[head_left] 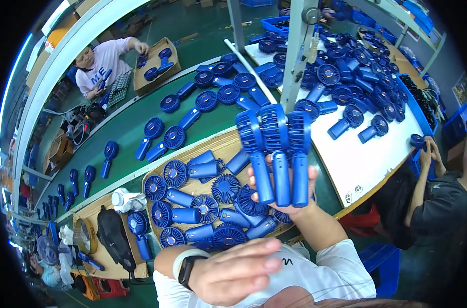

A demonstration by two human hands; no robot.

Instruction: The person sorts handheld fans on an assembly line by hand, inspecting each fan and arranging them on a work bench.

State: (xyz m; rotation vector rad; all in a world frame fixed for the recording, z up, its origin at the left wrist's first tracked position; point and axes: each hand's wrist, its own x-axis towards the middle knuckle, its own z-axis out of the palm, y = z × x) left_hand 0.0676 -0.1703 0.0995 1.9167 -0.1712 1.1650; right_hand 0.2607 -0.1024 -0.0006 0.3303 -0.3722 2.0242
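My right hand grips three blue handheld fans side by side, handles down and round caged heads up. Its fingers show at the left of the handles and its palm lies under their lower ends. My left hand, with a dark-faced band on its wrist, is raised near my body. Its fingers are stretched out and nothing is in it. Below and left of the held fans, a cardboard tray contains several more blue fans, lying in mixed directions.
Beyond the tray runs a green conveyor belt carrying scattered fans. A white table at right bears a large heap of fans, with a metal post before it. A black bag lies left. Two people work at far left and right.
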